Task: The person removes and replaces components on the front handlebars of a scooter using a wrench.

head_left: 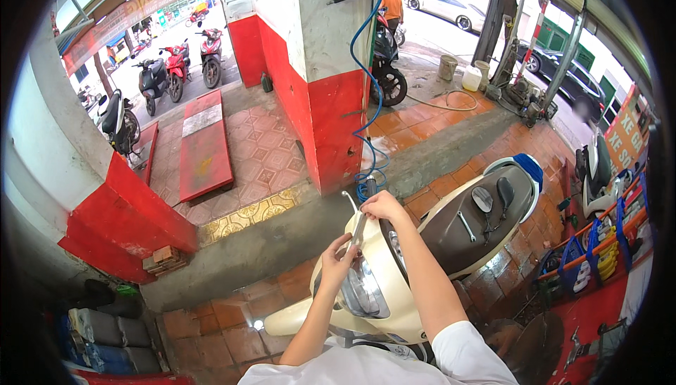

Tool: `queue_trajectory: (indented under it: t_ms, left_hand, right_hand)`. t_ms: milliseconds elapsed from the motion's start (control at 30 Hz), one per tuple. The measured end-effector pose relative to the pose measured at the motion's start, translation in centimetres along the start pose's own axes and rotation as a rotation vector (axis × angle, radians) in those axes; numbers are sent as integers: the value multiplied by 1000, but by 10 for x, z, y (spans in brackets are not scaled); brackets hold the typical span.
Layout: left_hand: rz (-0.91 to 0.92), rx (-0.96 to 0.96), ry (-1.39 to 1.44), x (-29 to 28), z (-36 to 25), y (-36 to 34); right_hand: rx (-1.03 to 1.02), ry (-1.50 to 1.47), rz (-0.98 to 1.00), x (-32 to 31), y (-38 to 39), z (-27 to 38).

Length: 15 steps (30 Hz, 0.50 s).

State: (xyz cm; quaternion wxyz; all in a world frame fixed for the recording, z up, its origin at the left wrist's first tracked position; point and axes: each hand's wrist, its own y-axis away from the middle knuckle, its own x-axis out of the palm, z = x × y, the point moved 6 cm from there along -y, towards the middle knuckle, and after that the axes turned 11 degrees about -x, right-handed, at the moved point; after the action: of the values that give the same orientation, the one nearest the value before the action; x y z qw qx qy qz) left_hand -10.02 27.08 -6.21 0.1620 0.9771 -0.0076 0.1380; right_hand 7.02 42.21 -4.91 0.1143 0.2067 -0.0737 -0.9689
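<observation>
Both hands meet at the front of one cream scooter [394, 272]: the left hand [336, 255] is pinched shut on a thin metal rod [355, 226] above the headlight [362, 290], while the right hand [382, 207] curls closed over the handlebar end just beside it. On the brown seat [472, 233] lie two detached mirrors [493, 198] and one wrench [466, 226] — one blue coiled air hose [370, 103] hangs down the red-and-white pillar [320, 68].

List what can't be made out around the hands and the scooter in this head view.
- What the left hand grips: a slim pale piece, too small to identify.
- What the right hand touches at the handlebar: covered by its own fingers.
- The cream scooter's front wheel: hidden under the bodywork and the person's white shirt.
- Tools on the brown seat: one looks like a wrench, the others too small to name.
</observation>
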Motion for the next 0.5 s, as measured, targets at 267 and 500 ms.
queue_trajectory:
  t_ms: [267,500]
  left_hand:
    - [87,-148,-123,16,-11,2]
    - [139,-304,120,-13,14,-24]
  right_hand:
    - [94,-165,133,-4,5,12]
    - [-43,85,184,5,-4,19]
